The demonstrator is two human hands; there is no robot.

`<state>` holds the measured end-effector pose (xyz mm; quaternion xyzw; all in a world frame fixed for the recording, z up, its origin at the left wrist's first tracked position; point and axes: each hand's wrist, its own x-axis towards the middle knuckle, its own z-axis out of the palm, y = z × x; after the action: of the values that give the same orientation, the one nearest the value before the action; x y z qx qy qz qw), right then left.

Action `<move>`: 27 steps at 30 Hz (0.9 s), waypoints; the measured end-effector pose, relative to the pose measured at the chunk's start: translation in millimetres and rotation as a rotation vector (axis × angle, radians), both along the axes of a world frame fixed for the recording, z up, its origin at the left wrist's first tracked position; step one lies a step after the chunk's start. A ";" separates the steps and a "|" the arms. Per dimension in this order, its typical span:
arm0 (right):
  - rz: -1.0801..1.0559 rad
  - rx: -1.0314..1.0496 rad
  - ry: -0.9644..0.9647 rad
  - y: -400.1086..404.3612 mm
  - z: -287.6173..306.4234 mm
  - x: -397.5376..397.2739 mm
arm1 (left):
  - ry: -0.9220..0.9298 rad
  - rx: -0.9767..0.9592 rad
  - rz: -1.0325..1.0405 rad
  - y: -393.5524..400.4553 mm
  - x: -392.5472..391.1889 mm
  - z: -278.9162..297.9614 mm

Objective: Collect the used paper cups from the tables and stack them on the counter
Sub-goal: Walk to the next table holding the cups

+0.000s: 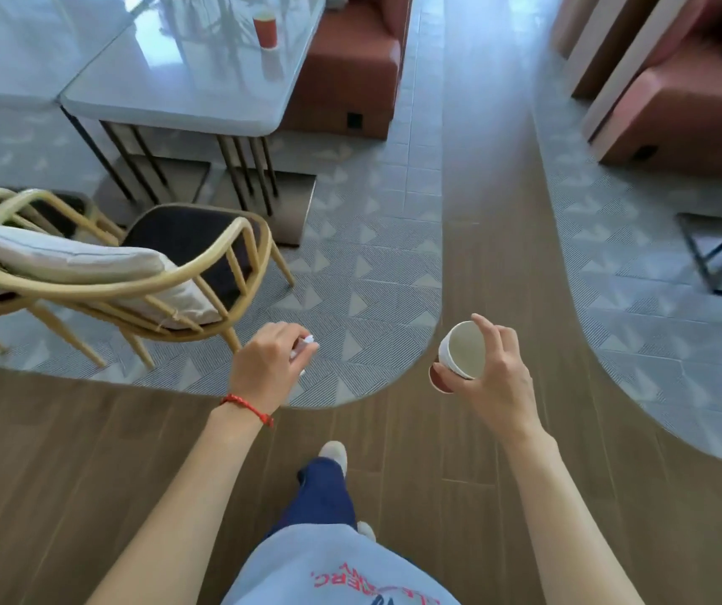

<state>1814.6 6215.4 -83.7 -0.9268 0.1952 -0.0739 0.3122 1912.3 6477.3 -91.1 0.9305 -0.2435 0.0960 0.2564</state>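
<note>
Short of the table (176, 102): right hand (497, 377) clamped on paper cup (459, 355), collection under way.
Left hand (269, 362) closed on something white; next, red cup (265, 30) on table.

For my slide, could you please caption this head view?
Walking toward a table with a red paper cup, right hand carrying a tilted cup, left hand clutching something white.

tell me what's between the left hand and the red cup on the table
In the head view, a wooden chair with a cushion, patterned floor and the table's near edge lie between the left hand and the red cup.
</note>
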 end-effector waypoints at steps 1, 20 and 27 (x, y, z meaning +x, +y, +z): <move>-0.004 0.003 0.005 -8.9 -2.3 13.1 | -0.005 -0.003 -0.012 -10.1 17.2 -2.3; -0.072 0.015 -0.026 -168.8 7.0 369.0 | 0.006 -0.035 -0.072 -187.4 402.5 1.3; -0.028 0.004 -0.026 -248.7 -2.8 503.5 | 0.051 -0.016 -0.010 -252.5 515.6 -11.2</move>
<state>2318.0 5966.7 -86.5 -0.9223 0.2045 -0.0897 0.3154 2427.9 6224.8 -102.3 0.9292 -0.2409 0.0731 0.2705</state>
